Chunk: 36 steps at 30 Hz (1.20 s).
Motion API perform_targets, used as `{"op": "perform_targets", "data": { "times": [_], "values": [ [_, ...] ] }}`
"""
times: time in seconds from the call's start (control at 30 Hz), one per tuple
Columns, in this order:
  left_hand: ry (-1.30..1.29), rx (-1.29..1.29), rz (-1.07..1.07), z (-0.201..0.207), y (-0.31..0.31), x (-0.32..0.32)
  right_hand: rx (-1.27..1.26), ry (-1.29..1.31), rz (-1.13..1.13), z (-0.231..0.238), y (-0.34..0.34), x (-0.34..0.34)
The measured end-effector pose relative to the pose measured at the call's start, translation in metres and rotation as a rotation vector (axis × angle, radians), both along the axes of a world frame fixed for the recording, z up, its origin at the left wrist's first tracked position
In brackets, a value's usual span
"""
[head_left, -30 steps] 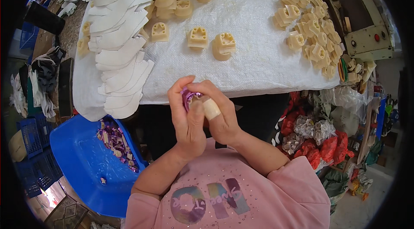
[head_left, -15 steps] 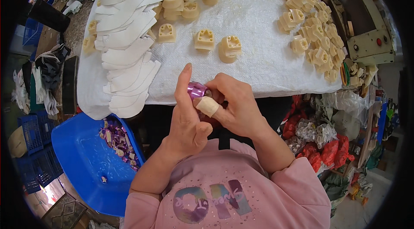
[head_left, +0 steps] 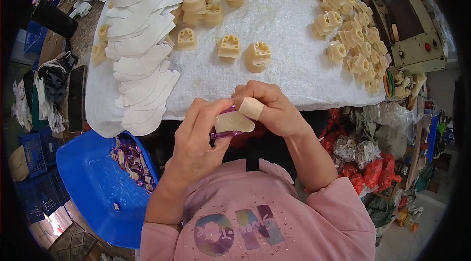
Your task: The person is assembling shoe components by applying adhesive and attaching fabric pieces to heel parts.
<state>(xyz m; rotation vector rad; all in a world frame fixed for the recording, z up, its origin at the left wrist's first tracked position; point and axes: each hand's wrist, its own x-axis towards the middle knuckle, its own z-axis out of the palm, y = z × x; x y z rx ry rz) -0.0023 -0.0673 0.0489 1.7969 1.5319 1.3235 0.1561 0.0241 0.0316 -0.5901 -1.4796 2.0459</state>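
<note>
Head view: at the near edge of the white-covered table (head_left: 289,54), the left hand (head_left: 196,138) pinched a purple-rimmed cream piece (head_left: 232,123) between fingers and thumb; the right hand (head_left: 277,111) curled beside it, its grip unclear.

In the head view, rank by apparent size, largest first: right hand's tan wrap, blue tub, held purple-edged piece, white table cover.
1. White table cover
2. Blue tub
3. Purple-edged piece
4. Tan wrap
</note>
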Motion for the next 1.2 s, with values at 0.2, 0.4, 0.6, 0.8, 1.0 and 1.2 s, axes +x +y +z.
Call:
{"op": "perform_targets", "data": {
  "times": [0.2,0.4,0.6,0.8,1.0,1.2],
  "values": [
    [0.059,0.028,0.030,-0.004,0.003,0.006,0.573,-0.287,-0.165,0.005,-0.012,-0.001],
    [0.117,0.163,0.115,-0.012,0.004,0.011,0.031,0.083,-0.049,-0.010,-0.010,0.003],
    [0.135,0.222,0.269,-0.017,0.007,0.028,0.228,-0.092,-0.310,-0.005,-0.030,-0.013],
    [0.164,0.217,0.354,-0.024,0.007,0.024,-0.282,0.117,-0.253,-0.012,-0.033,-0.019],
    [0.195,0.273,0.411,-0.026,0.006,0.026,0.023,-0.009,-0.301,-0.019,-0.038,-0.022],
    [0.239,0.273,0.397,-0.034,0.007,0.016,0.387,-0.309,-0.380,-0.013,-0.040,-0.027]
  ]
}}
